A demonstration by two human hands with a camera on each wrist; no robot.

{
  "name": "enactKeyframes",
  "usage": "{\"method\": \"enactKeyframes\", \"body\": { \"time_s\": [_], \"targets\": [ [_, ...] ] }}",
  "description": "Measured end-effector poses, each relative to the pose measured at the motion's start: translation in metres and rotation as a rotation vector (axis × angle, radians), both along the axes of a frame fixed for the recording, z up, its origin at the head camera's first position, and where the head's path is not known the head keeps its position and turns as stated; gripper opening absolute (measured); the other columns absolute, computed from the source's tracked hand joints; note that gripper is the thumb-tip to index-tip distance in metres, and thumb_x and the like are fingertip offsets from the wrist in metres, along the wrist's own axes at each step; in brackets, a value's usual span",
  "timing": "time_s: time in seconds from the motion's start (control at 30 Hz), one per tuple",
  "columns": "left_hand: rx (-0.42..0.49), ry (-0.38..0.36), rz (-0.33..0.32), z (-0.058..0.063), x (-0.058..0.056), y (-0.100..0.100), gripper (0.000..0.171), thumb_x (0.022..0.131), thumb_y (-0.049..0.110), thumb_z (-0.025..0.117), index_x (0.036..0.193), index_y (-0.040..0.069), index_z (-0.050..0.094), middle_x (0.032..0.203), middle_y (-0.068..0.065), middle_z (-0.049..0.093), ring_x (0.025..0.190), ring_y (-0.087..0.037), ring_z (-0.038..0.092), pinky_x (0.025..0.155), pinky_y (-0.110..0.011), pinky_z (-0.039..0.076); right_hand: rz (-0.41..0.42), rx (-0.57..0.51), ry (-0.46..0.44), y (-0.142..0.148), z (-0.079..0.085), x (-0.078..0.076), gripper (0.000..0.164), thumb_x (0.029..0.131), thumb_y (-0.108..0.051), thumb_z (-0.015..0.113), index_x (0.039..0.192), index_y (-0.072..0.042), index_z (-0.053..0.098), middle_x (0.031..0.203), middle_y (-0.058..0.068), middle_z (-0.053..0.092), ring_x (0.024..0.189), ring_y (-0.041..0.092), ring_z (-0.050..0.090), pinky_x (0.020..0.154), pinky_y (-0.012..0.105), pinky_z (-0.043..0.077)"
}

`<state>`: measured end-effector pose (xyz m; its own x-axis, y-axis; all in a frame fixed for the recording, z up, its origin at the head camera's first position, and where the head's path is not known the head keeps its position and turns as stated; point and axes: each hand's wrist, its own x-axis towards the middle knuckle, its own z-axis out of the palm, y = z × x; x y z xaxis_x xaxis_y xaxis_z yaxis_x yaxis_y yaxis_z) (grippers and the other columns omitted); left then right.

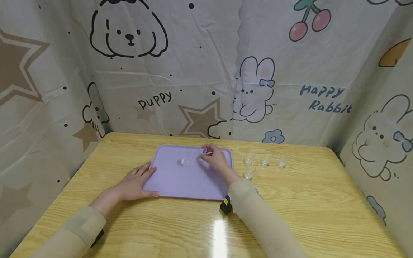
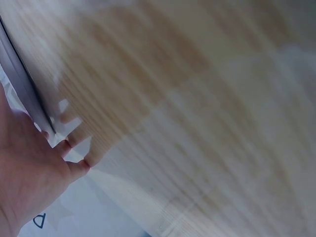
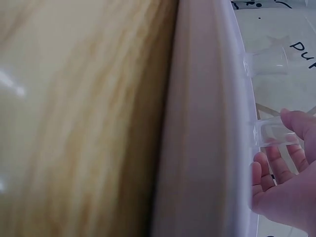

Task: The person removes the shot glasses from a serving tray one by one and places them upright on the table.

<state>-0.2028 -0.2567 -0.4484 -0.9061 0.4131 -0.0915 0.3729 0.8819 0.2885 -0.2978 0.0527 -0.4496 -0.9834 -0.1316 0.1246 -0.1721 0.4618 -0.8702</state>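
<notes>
A purple tray [image 1: 184, 182] lies on the wooden table. My left hand [image 1: 137, 182] rests with spread fingers against its left edge, the thumb along the front corner; in the left wrist view the left hand [image 2: 34, 163] is partly cut off. Over the tray's back right part, my right hand [image 1: 214, 157] pinches a small clear cup [image 3: 276, 133] between thumb and fingers. The cup's base is right at the tray surface in the right wrist view. Left of it another clear cup [image 1: 184, 158] stands upright on the tray.
Right of the tray, several clear cups stand on the table [image 1: 300, 200]: three in a back row, including a far right cup [image 1: 281, 161], and a nearer cup [image 1: 248, 172] in front. A printed cloth [image 1: 193, 71] hangs behind the table and at both sides.
</notes>
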Motion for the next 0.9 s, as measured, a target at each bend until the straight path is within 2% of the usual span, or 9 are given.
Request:
{"method": "enactKeyframes", "body": {
  "time_s": [0.47,0.67,0.9],
  "targets": [
    [-0.008,-0.001,-0.003,0.001,-0.001,0.000,0.104,0.075,0.076,0.054,0.149,0.007,0.028,0.157,-0.019,0.010,0.136,-0.050,0.017,0.108,-0.065,0.015,-0.011,0.037,-0.047,0.009,0.011,0.003,0.036,0.082,-0.012,0.072,0.116,-0.005,0.062,0.106,0.016,0.067,0.095,0.027,0.062,0.081,0.035,0.051],
    [-0.004,-0.002,-0.001,0.001,0.000,0.000,0.104,0.075,0.076,0.054,0.149,0.007,0.028,0.157,-0.019,0.010,0.136,-0.050,0.018,0.107,-0.065,0.016,-0.018,0.085,-0.041,0.016,0.027,0.005,0.035,0.082,-0.015,0.073,0.114,-0.007,0.064,0.103,0.013,0.068,0.094,0.024,0.062,0.078,0.032,0.050],
    [-0.003,-0.001,-0.001,0.001,0.000,0.000,0.104,0.075,0.076,0.054,0.148,0.007,0.029,0.157,-0.018,0.010,0.137,-0.050,0.017,0.108,-0.065,0.015,0.010,0.039,-0.050,0.028,0.050,0.011,0.039,0.083,-0.015,0.072,0.119,-0.006,0.061,0.109,0.014,0.067,0.095,0.024,0.059,0.076,0.030,0.049]
  ]
}}
